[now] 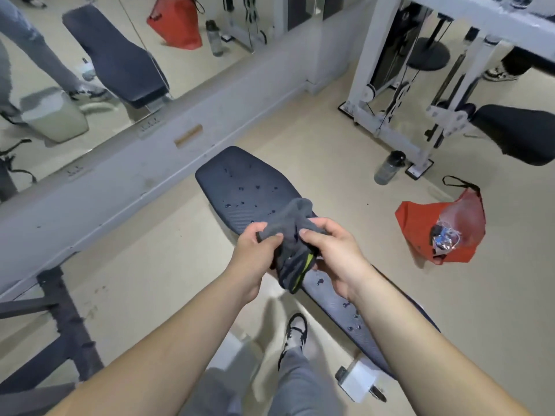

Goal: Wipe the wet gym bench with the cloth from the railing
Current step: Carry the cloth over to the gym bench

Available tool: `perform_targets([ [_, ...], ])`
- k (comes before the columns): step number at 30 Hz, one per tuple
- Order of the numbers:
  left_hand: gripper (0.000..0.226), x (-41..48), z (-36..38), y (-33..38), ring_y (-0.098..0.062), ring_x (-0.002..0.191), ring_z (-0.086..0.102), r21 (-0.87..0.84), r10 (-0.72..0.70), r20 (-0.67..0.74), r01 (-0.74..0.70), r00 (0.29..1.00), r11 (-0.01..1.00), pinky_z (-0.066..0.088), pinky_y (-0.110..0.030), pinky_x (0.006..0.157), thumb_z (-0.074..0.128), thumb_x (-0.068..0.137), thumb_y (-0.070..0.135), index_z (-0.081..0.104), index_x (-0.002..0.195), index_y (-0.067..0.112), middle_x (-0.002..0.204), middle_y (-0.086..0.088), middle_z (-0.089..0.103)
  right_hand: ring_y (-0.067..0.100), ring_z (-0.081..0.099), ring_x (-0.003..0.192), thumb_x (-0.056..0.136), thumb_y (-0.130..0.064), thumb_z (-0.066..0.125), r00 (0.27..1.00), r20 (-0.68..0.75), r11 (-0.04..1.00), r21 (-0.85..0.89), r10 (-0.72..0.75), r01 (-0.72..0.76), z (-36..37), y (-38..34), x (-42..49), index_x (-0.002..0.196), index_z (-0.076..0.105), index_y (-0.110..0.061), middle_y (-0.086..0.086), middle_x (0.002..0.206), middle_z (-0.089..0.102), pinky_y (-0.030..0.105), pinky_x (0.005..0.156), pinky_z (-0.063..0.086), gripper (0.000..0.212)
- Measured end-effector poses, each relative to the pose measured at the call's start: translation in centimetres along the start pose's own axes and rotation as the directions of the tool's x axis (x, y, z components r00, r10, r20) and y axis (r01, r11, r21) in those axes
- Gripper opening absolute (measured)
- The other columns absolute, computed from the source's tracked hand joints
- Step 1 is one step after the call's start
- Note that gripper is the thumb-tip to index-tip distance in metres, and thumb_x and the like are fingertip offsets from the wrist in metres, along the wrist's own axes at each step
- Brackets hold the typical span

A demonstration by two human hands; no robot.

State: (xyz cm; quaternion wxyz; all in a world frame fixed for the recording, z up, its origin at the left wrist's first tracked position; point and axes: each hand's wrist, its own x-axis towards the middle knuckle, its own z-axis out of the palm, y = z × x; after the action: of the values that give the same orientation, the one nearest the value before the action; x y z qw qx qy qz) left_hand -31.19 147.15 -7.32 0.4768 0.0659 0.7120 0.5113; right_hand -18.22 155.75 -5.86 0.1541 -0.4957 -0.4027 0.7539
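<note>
Dark grey cloth with a lime-green edge strip [295, 235], bunched over the middle of the long, dark-blue textured gym bench [249, 187]. Pinched at its upper folds by the left hand [255, 253], thumb and curled fingers closed on the fabric. Gripped the same way by the right hand [333, 253] just beside it, with the loose end hanging between the wrists. Bench's middle hidden behind cloth and hands. Beads of water [258, 187] scattered on the bench beyond the hands, and more beside the right forearm.

Left of the bench, a low grey wall ledge [120, 190] under a wall mirror [90, 55], and a black steel rack [66, 325]. Right of the bench on the beige floor [330, 130], a red drawstring bag [420, 223] and a dark translucent bottle with a black cap [389, 168]. Farther off, a white cable-machine frame [375, 55]. By the bench's near end, a grey-and-black trainer [295, 331] and a white foot block [359, 382].
</note>
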Motion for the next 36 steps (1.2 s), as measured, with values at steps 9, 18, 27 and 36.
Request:
perform_targets([
  [9, 0.022, 6.2, 4.4, 2.4, -0.025, 0.083, 0.073, -0.074, -0.103, 0.119, 0.112, 0.988, 0.991, 0.055, -0.031, 0.062, 0.052, 0.101, 0.019, 0.065, 0.118, 0.026, 0.103, -0.007, 0.078, 0.007, 0.065, 0.067, 0.101, -0.019, 0.064, 0.998, 0.063, 0.997, -0.080, 0.024, -0.019, -0.1, -2.0, 6.7, 0.114, 0.074, -0.024, -0.007, 0.081, 0.072, 0.020, 0.058, 0.050, 0.017],
  [18, 0.018, 14.9, -3.3, 4.8, -0.025, 0.076, 0.069, 0.030, -0.160, 0.069, 0.158, 0.985, 0.987, 0.052, -0.037, 0.066, 0.065, 0.095, 0.026, 0.067, 0.112, 0.019, 0.102, -0.011, 0.076, 0.020, 0.072, 0.096, 0.086, 0.001, 0.052, 0.975, 0.145, 0.971, -0.197, 0.166, -0.136, 4.7, -3.3, 13.8, 0.127, 0.067, -0.017, 0.002, 0.112, 0.074, 0.033, 0.081, 0.057, 0.048],
  [27, 0.017, 25.9, -14.1, 8.0, -0.027, 0.100, 0.074, 0.071, -0.135, 0.289, 0.119, 0.948, 0.990, 0.060, -0.043, 0.089, 0.068, 0.093, 0.024, 0.071, 0.108, 0.016, 0.107, -0.011, 0.077, 0.013, 0.073, 0.105, 0.076, -0.025, 0.083, 0.999, 0.025, 0.909, -0.415, -0.022, 0.030, 19.7, -0.3, 23.8, 0.124, 0.064, -0.036, 0.002, 0.128, 0.067, 0.041, 0.094, 0.061, 0.053],
  [36, 0.014, 40.2, -18.4, 3.4, -0.021, 0.107, 0.070, 0.263, -0.194, 0.358, 0.101, 0.913, 0.960, 0.059, -0.038, 0.093, 0.067, 0.092, 0.028, 0.072, 0.104, 0.032, 0.117, -0.003, 0.070, 0.017, 0.072, 0.105, 0.085, -0.024, 0.061, 0.951, -0.262, 0.870, -0.492, -0.162, 0.013, 19.5, 6.1, 38.4, 0.108, 0.071, -0.021, -0.006, 0.105, 0.078, 0.043, 0.103, 0.055, 0.026],
])
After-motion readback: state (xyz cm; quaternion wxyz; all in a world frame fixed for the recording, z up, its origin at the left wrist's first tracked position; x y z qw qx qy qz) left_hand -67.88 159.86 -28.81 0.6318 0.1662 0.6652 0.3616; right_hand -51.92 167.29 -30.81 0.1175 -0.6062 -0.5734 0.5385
